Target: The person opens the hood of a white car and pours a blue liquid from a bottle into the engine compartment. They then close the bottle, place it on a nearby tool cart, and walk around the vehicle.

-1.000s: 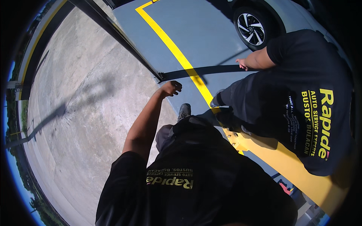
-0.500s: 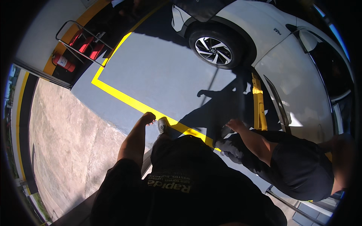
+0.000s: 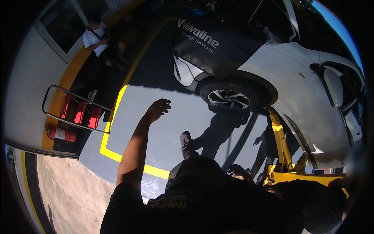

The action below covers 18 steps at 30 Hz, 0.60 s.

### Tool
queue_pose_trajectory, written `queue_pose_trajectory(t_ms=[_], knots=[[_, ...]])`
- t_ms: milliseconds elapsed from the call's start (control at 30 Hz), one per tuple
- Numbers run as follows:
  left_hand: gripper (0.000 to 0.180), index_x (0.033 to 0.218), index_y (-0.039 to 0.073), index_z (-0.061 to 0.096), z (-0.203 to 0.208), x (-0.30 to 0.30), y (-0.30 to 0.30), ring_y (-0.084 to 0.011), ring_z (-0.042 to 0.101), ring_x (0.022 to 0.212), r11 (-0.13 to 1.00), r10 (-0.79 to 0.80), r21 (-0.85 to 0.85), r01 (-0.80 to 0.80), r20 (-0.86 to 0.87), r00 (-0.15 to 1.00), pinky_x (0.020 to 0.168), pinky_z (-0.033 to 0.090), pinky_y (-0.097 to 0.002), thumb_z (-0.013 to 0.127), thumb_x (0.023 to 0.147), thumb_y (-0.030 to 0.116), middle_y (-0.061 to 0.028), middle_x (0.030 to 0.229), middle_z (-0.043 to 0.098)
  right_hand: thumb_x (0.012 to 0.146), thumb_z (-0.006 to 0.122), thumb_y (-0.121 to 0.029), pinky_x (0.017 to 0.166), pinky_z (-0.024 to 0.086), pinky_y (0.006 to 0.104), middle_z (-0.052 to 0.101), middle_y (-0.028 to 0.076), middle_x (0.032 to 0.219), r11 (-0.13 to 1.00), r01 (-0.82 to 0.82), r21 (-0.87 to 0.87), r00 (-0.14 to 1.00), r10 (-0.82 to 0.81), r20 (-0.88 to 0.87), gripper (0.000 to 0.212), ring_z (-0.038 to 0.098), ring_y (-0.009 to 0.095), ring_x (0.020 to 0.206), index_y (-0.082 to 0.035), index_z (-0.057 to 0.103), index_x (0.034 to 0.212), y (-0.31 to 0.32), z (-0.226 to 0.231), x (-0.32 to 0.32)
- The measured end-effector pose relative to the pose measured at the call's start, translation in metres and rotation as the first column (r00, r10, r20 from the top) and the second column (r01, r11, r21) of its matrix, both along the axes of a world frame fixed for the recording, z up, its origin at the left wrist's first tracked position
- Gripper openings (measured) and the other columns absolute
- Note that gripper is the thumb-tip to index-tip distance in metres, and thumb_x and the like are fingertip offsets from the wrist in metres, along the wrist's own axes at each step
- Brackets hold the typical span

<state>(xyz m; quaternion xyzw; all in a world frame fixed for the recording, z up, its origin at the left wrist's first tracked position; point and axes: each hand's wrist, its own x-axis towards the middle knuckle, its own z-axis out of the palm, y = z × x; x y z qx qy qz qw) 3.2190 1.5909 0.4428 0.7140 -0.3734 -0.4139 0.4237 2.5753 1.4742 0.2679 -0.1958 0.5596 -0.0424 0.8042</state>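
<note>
My left hand (image 3: 158,110) reaches ahead over the grey floor with its fingers loosely bent and apart, holding nothing. Beyond it, to the right, stands a white car (image 3: 296,82), with a black fender cover (image 3: 218,46) draped over its front. The nearest thing to the hand on that side is the car's front wheel (image 3: 228,99). My right hand does not show. Just right of my torso is a shaded hand (image 3: 239,171), seemingly that of the co-worker (image 3: 319,206) in dark clothes beside me. One shoe of mine (image 3: 186,141) is stepping on the floor.
A yellow lift arm (image 3: 281,140) extends beside the car, near the co-worker. At left are a step stand (image 3: 80,113) with red treads and a fire extinguisher (image 3: 61,133) by the wall. A person in a white shirt (image 3: 94,39) is farther back. Yellow lines (image 3: 117,105) border the bay.
I have moved forward across the yellow line into the bay. My left hand has swung forward and up. The co-worker now appears lower at right, and the person in white has come into view.
</note>
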Motion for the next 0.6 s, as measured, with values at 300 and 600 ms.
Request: queue_pose_trajectory(t_ms=[300,600], knots=[[0.027,0.125,0.009,0.066,-0.101,0.205,0.131,-0.0148,0.074,0.082,0.804,0.481,0.514,-0.300,-0.264,0.836,0.061,0.052,-0.0271,0.058,0.101,0.018,-0.0048,0.103,0.077,0.105,0.061,-0.027,0.072,0.052,0.0295,0.068,0.002,0.093,0.239,-0.262,-0.935,0.883,0.451,-0.132,0.027,0.063,0.012,0.080,-0.003,0.067,0.117,-0.272,0.209,0.508],[0.027,0.127,0.006,0.066,-0.051,0.471,-0.162,-0.0171,0.073,0.087,0.991,-0.059,0.130,0.041,0.135,0.989,0.076,0.055,-0.0308,0.059,0.102,0.015,-0.0067,0.103,0.076,0.101,0.058,-0.052,0.106,0.046,0.0529,0.065,0.012,0.137,-0.211,-0.952,-0.222,0.304,-0.557,-0.773,0.047,0.053,0.030,0.135,-0.016,0.070,0.129,-0.572,0.328,0.839]])
